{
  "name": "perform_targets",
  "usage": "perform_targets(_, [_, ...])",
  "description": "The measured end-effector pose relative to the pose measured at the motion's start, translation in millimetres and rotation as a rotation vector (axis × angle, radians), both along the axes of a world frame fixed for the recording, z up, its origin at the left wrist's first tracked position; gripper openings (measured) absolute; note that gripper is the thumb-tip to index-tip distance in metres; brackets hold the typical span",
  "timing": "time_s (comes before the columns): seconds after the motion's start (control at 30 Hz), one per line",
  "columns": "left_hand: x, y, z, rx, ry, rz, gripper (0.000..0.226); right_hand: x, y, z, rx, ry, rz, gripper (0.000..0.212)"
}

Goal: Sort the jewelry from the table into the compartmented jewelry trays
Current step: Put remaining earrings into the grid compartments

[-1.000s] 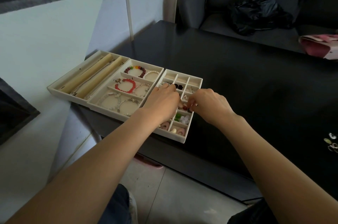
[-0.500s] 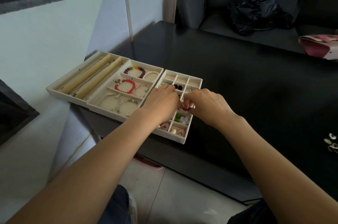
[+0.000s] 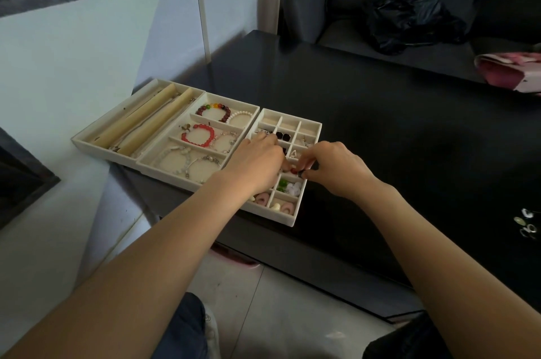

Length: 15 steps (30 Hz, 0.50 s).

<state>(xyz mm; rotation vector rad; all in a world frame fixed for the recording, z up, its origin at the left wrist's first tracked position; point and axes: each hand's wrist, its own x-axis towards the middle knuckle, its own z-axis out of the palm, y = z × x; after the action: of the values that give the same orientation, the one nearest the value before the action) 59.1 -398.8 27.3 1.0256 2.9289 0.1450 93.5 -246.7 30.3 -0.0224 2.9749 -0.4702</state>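
Two hands over the small-cell tray at the bench's left edge. Right hand pinches a tiny dark-red piece above a middle cell; left hand curled beside it, grip hidden. Piece likely light, hard, slippery; pinch by fingertips.

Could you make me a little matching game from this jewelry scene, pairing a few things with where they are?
Things:
1. red bead bracelet
2. black plastic bag
3. loose jewelry pieces
4. green beads

Places:
A. on the dark table at far right
B. small-compartment tray, near row
C. middle tray
D. on the sofa behind the table

Pairs: 1-C, 2-D, 3-A, 4-B
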Motion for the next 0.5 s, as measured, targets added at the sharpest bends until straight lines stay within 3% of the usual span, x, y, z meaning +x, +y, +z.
perform_targets(0.23, [0.5, -0.6, 2.1, 0.018, -0.045, -0.011, 0.050, -3.9, -2.4, -0.4, 0.039, 0.022, -0.018, 0.014])
perform_targets(0.5, [-1.2, 1.1, 0.5, -0.002, -0.006, -0.009, 0.047, -6.3, -10.2, 5.1, 0.239, 0.031, 0.060, 0.017])
